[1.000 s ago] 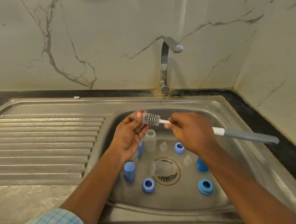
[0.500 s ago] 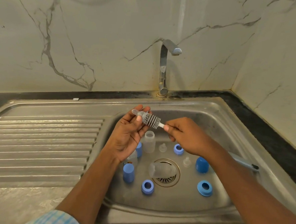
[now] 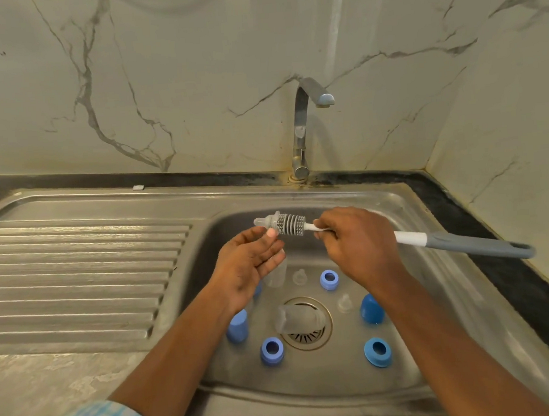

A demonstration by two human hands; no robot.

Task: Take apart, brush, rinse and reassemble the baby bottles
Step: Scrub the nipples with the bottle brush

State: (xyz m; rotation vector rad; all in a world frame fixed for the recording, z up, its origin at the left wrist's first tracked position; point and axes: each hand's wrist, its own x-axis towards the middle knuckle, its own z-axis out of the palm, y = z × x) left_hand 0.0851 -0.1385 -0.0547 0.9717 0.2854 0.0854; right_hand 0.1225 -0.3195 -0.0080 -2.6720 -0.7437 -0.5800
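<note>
From my head camera: my right hand (image 3: 355,244) grips the white neck of a long bottle brush with a grey ribbed head (image 3: 292,225) and grey handle, above the far edge of the stainless steel sink basin (image 3: 433,297). A clear silicone teat (image 3: 265,221) sits over the brush tip. My left hand (image 3: 249,267) is loosely open, thumb tip touching the teat's base. On the basin floor lie a clear bottle (image 3: 298,321) over the drain, blue screw rings (image 3: 271,350), blue caps (image 3: 371,309) and small clear teats (image 3: 299,276).
</note>
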